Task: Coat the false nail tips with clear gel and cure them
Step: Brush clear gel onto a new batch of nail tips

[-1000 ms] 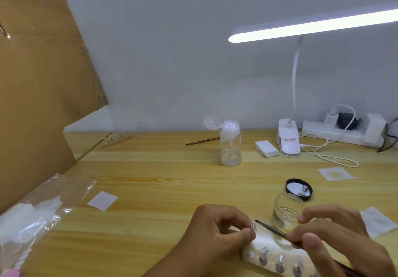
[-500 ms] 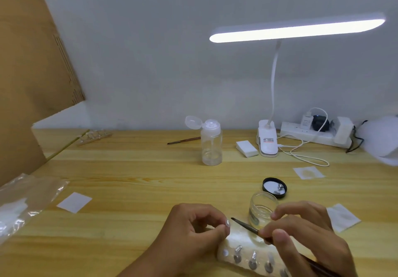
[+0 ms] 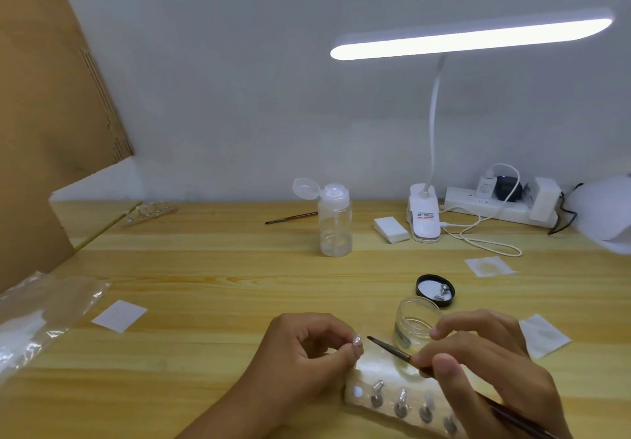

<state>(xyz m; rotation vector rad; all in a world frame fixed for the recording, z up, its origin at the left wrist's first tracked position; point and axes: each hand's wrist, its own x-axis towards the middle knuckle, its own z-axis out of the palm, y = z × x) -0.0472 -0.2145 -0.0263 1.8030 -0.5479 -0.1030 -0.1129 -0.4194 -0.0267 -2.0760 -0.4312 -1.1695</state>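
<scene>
Near the wooden table's [image 3: 222, 285] front edge the left hand [image 3: 300, 363] and right hand [image 3: 485, 370] hover over the white holder block [image 3: 382, 377] beside the open gel jar [image 3: 415, 322], the right gripping a fine brush [image 3: 389, 348], the left pinching one false nail tip [image 3: 357, 340]; bracing both wrists and stroking thinly seems wisest.

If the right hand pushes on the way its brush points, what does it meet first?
Most likely the false nail tip pinched by the left hand: the brush in the right hand aims left at it across a small gap, though depth is unclear.
</scene>
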